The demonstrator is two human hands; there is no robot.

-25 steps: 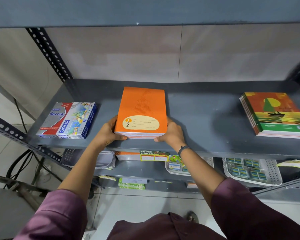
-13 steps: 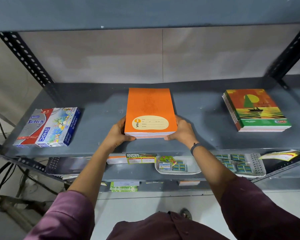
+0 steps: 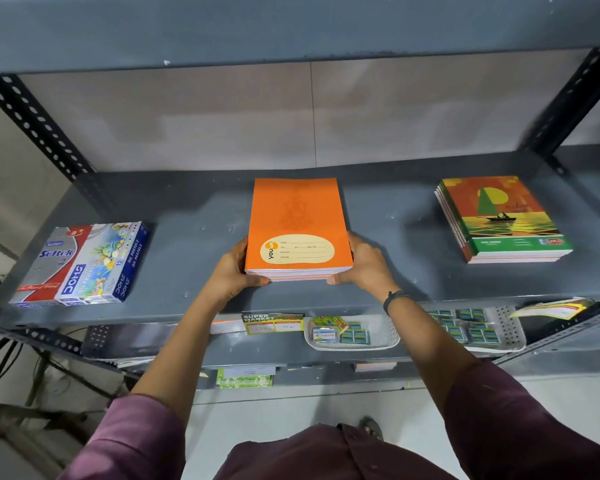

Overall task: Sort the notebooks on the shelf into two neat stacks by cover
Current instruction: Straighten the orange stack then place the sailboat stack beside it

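Note:
A stack of orange notebooks [image 3: 297, 216] with a cream label lies in the middle of the grey shelf [image 3: 194, 244]. My left hand [image 3: 231, 271] grips its near left corner and my right hand [image 3: 364, 265] grips its near right corner, thumbs under the front edge. A second stack of notebooks with a sunset-and-boat cover [image 3: 503, 218] lies squared up at the shelf's right end, untouched.
Boxes of oil pastels [image 3: 84, 265] lie at the shelf's left end. Perforated uprights [image 3: 32, 123] stand at both back corners and another shelf board hangs overhead. The lower shelf holds white trays of small packets [image 3: 354, 334] and price tags.
Both hands keep hold of the orange stack, which stays in the shelf's middle. The view has shifted left, so the shelf's contents appear further right in the frame.

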